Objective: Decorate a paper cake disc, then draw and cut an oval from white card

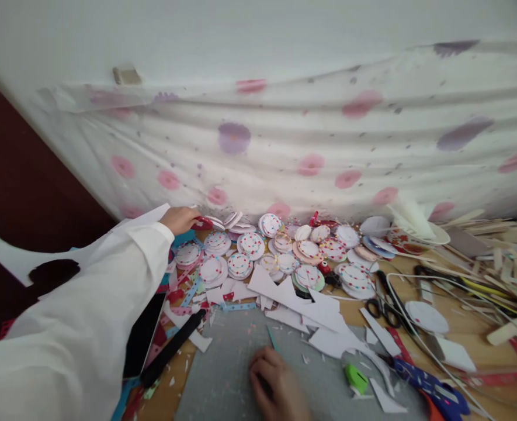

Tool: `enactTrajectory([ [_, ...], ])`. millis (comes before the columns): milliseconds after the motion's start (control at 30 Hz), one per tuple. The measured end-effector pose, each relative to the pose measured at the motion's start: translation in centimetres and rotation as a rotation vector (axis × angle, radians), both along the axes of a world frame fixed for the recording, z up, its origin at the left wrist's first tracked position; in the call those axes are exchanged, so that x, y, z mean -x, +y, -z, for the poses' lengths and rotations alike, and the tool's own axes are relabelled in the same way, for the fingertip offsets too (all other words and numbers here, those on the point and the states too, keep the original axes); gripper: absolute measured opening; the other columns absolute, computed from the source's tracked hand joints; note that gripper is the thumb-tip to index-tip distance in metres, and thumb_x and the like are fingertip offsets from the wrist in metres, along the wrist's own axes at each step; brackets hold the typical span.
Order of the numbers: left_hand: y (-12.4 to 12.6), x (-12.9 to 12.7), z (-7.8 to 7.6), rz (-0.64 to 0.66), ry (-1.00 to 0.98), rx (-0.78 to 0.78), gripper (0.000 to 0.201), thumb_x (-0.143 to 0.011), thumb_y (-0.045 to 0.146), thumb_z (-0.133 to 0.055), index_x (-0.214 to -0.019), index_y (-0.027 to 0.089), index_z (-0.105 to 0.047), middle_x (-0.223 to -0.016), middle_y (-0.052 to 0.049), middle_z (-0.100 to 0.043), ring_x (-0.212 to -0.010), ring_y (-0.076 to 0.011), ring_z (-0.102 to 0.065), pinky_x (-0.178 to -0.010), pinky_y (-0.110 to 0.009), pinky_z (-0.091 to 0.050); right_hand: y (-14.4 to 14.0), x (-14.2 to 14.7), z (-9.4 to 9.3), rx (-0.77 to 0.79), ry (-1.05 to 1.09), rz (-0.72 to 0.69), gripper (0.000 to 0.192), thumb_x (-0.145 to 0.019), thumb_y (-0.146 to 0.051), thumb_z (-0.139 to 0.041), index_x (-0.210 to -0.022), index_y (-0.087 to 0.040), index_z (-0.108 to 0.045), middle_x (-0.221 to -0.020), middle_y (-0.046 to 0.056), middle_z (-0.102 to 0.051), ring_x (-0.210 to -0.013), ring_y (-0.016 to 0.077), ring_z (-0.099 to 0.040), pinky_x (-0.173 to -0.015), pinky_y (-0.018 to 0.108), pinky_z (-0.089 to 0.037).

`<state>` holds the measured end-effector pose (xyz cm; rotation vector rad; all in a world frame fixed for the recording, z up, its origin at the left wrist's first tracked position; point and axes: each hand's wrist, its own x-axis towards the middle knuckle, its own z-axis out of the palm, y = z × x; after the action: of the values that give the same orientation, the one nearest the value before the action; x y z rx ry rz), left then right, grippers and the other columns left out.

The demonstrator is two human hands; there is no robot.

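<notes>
The left hand (pixel 180 220), at the end of a long white sleeve, reaches far out to the back left edge of the heap of round white paper discs dotted in red, green and blue (pixel 252 245), and its grip is closed on a small red object (pixel 203 223) whose kind I cannot tell. The heap lies on the wooden surface (pixel 464 330) against the spotted white cloth (pixel 284 146) that hangs behind it. The right hand (pixel 280 386) rests nearer the person than the heap, on the grey cutting mat (pixel 227 374), beside a thin teal strip (pixel 271 338); it is blurred, and whether its grip is spread or pressed together I cannot tell. White paper offcuts (pixel 323 321) lie between the heap and the mat, and black-handled scissors (pixel 385 298) lie to the right of the heap. The step in hand looks like fetching the red piece from beside the heap. A next move would call for lifting it clear without dragging the sleeve across the loose discs and offcuts beneath the arm.
</notes>
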<state>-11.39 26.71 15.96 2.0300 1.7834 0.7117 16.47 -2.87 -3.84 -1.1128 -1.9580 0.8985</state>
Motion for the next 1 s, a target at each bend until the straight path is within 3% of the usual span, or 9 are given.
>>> enactTrajectory([
  [133, -5.1, -1.4, -2.8, 0.117, -0.067, 0.027, 0.011, -0.073, 0.024, -0.071, -0.083, 0.021, -0.074, -0.086, -0.004, -0.072, -0.098, -0.0278, -0.063, -0.087, -0.030, -0.044, -0.2, 0.0, -0.7, 0.046, -0.001, 0.018, 0.021, -0.084, -0.002, -0.047, -0.080, -0.020, -0.058, -0.091, 0.005, -0.063, -0.085, 0.0162, -0.060, -0.075, 0.025, -0.047],
  [300, -13.8, -5.5, -5.6, 0.160, -0.641, 0.269, 0.017, -0.074, 0.026, -0.073, -0.085, 0.013, -0.074, -0.083, -0.008, -0.072, -0.077, -0.0224, -0.065, -0.072, -0.030, -0.052, -0.7, 0.0, -1.1, 0.050, 0.033, 0.035, 0.019, -0.090, -0.010, -0.044, -0.081, -0.020, -0.058, -0.089, 0.006, -0.062, -0.084, 0.0169, -0.058, -0.075, 0.027, -0.047],
  [367, -17.0, -7.0, -6.0, 0.162, -0.723, 0.335, 0.016, -0.073, 0.027, -0.074, -0.081, 0.013, -0.073, -0.078, -0.007, -0.071, -0.070, -0.0194, -0.063, -0.064, -0.027, -0.051, -1.0, -0.3, -1.5, 0.032, 0.092, 0.034, 0.019, -0.093, -0.014, -0.043, -0.082, -0.020, -0.058, -0.088, 0.006, -0.061, -0.083, 0.0171, -0.057, -0.074, 0.028, -0.047],
  [433, -19.6, -8.2, -5.4, 0.154, -0.776, 0.371, 0.018, -0.072, 0.029, -0.075, -0.079, 0.013, -0.071, -0.076, -0.006, -0.070, -0.067, -0.0163, -0.062, -0.061, -0.025, -0.050, -1.2, -0.7, -2.1, 0.014, 0.207, 0.020, 0.020, -0.096, -0.021, -0.042, -0.085, -0.020, -0.058, -0.087, 0.006, -0.061, -0.084, 0.0174, -0.058, -0.076, 0.029, -0.047],
  [533, -22.2, -9.4, -2.4, 0.178, -0.775, 0.373, 0.025, -0.074, 0.033, -0.073, -0.089, 0.013, -0.069, -0.084, -0.006, -0.072, -0.074, -0.0168, -0.065, -0.069, -0.027, -0.052, -1.2, -1.5, -3.1, 0.069, 0.463, 0.004, 0.023, -0.098, -0.036, -0.042, -0.094, -0.021, -0.060, -0.088, 0.006, -0.062, -0.083, 0.0179, -0.059, -0.075, 0.031, -0.049],
  [667, -25.3, -10.5, 4.2, 0.191, -0.495, 0.153, 0.023, -0.073, 0.022, -0.068, -0.095, 0.014, -0.067, -0.094, -0.008, -0.073, -0.085, -0.0211, -0.068, -0.079, -0.034, -0.054, -0.4, -1.9, -3.4, 0.113, 0.686, 0.054, 0.034, -0.092, -0.041, -0.053, -0.123, -0.026, -0.051, -0.107, 0.008, -0.063, -0.074, 0.0168, -0.060, -0.064, 0.030, -0.051],
  [733, -27.0, -10.6, 7.4, 0.284, -0.310, 0.020, 0.024, -0.072, 0.008, -0.059, -0.092, 0.016, -0.068, -0.100, -0.007, -0.072, -0.098, -0.0220, -0.066, -0.093, -0.038, -0.050, 0.1, -2.0, -3.1, 0.004, 0.586, 0.107, 0.022, -0.089, -0.034, -0.056, -0.109, -0.024, -0.058, -0.101, 0.007, -0.064, -0.079, 0.0179, -0.061, -0.067, 0.030, -0.051],
  [833, -29.6, -10.2, 11.2, 0.357, -0.032, -0.107, 0.032, -0.076, 0.004, -0.053, -0.101, 0.019, -0.064, -0.108, -0.008, -0.069, -0.106, -0.0228, -0.063, -0.097, -0.041, -0.049, 0.6, -2.2, -2.4, -0.057, 0.470, 0.093, 0.010, -0.084, -0.023, -0.053, -0.082, -0.022, -0.063, -0.085, 0.005, -0.065, -0.082, 0.0189, -0.061, -0.073, 0.030, -0.049],
  [1000, -32.7, -8.8, 13.9, 0.500, 0.279, -0.052, 0.030, -0.079, 0.023, -0.065, -0.109, 0.020, -0.062, -0.116, -0.010, -0.066, -0.106, -0.0288, -0.063, -0.092, -0.047, -0.051, 0.9, -3.2, -1.6, -0.092, 0.304, 0.138, 0.014, -0.068, -0.010, -0.047, -0.065, -0.020, -0.057, -0.066, 0.001, -0.057, -0.067, 0.0163, -0.053, -0.064, 0.027, -0.040],
])
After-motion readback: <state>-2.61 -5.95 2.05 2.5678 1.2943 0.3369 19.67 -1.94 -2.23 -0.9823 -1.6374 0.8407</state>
